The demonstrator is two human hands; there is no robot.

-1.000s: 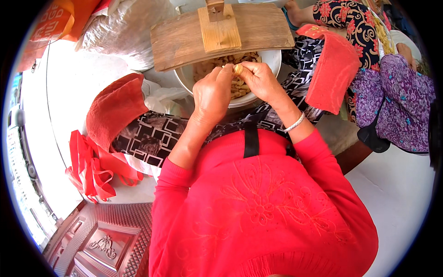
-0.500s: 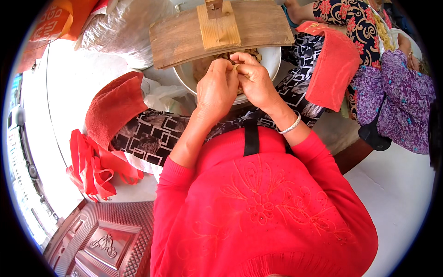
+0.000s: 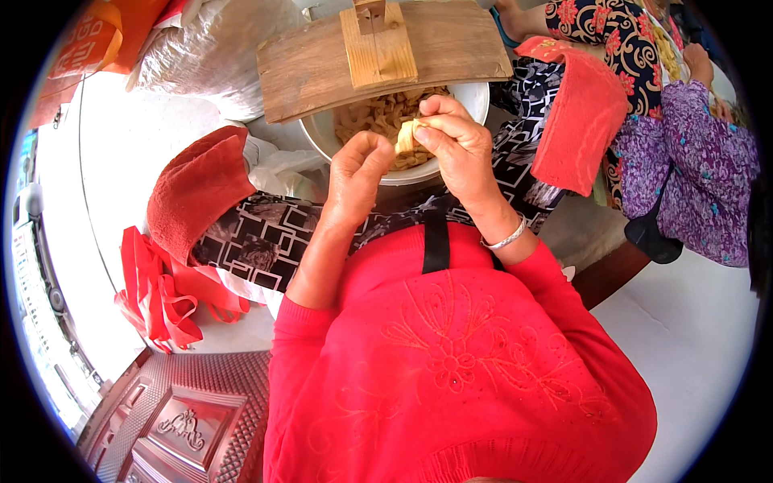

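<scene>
A pale yellow folded strip [image 3: 407, 139] hangs over the basin between my two hands. My right hand [image 3: 460, 149] pinches its right end between thumb and fingers. At the strip's left edge, the thumb and fingers of my left hand [image 3: 357, 177] are pressed together. What those fingertips hold is hidden. Under both hands stands a white basin [image 3: 317, 145] with many similar tan-yellow pieces [image 3: 374, 117] inside. A wooden board [image 3: 302, 74] lies across the basin's far side, with a wooden block [image 3: 378, 55] fixed on top.
Red cloths [image 3: 197, 189] [image 3: 581, 121] cover my knees. A clear plastic sack [image 3: 213, 60] stands at the far left. Red straps [image 3: 157, 294] lie on the floor by a dark red panel [image 3: 181, 414]. Another person in purple floral cloth [image 3: 700, 173] sits at the right.
My hands have drawn apart and the left has come lower. The yellow strip now shows between them, and more of the pieces in the basin are visible.
</scene>
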